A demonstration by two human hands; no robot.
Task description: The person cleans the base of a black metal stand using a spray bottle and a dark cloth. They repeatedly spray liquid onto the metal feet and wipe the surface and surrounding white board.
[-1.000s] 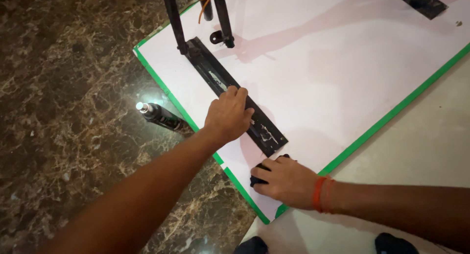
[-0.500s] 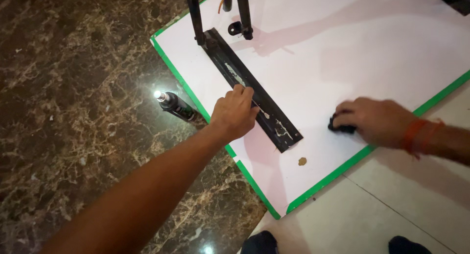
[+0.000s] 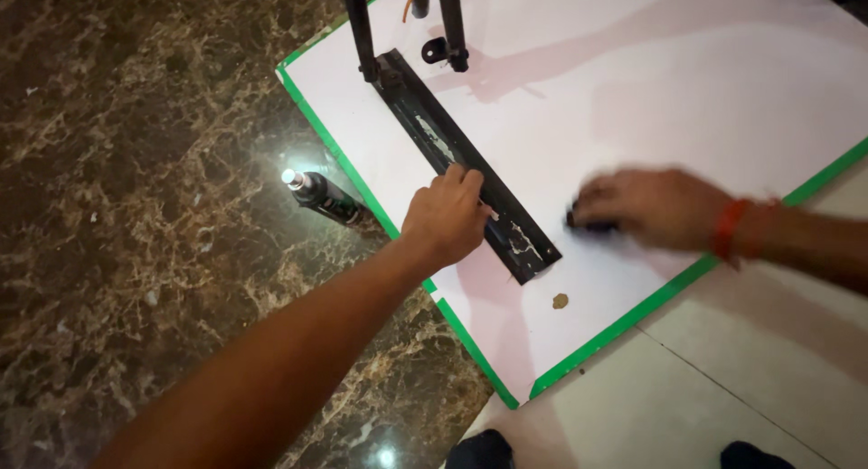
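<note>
A white board with green edging (image 3: 633, 89) lies flat on the floor, half on dark marble (image 3: 136, 207), half on pale tile (image 3: 723, 388), a dark spray can (image 3: 321, 195) lying alongside.

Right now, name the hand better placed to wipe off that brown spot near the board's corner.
Probably the right hand: it already grips the dark cloth on the board, near the brown spot. The left hand rests on the black bracket.
</note>
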